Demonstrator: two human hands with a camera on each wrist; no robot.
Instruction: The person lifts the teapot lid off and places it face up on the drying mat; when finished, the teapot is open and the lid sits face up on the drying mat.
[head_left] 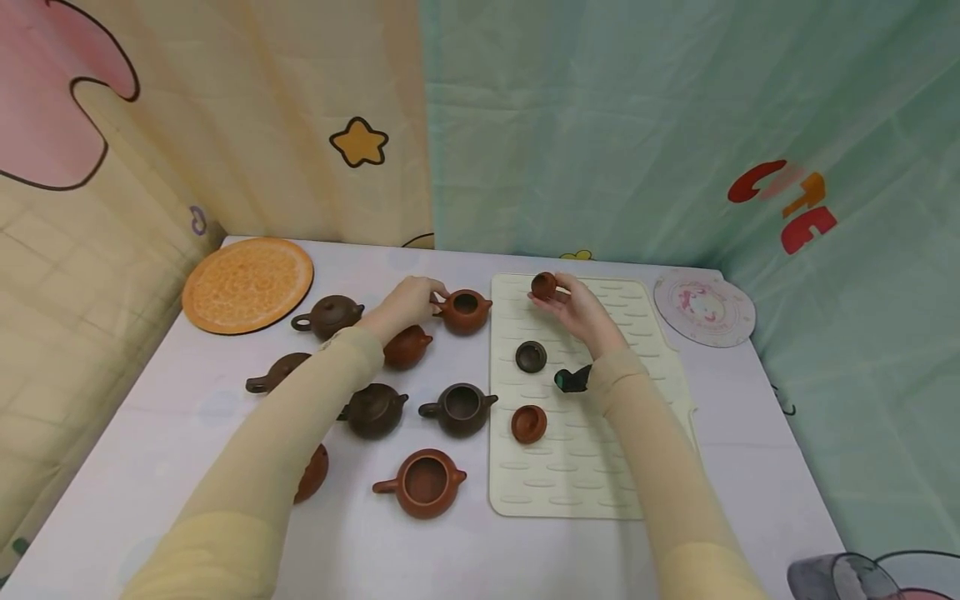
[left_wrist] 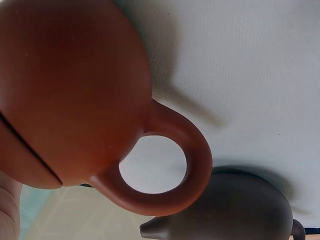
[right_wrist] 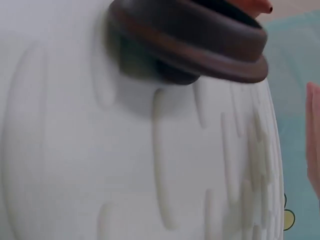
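My left hand [head_left: 408, 307] pinches the handle of a small open reddish-brown teapot [head_left: 471, 317] at the back middle. Between the thumb and fingers of my right hand [head_left: 581, 312] is a small reddish-brown teapot lid [head_left: 543, 286], raised over the cream mat [head_left: 600, 492]. Just below my left wrist sits a lidded reddish teapot [head_left: 406, 348], whose round handle fills the left wrist view [left_wrist: 202, 155]. A dark lid [head_left: 531, 357] lies upturned on the mat, large in the right wrist view [right_wrist: 200, 45]. Nearer me is another upturned reddish lid [head_left: 528, 424].
Two open teapots, one dark [head_left: 462, 410] and one reddish [head_left: 426, 483], stand left of the mat. Lidded dark teapots [head_left: 336, 315] are farther left, partly behind my sleeve. An orange round placemat [head_left: 247, 286] lies back left, a pink-patterned one [head_left: 705, 308] back right.
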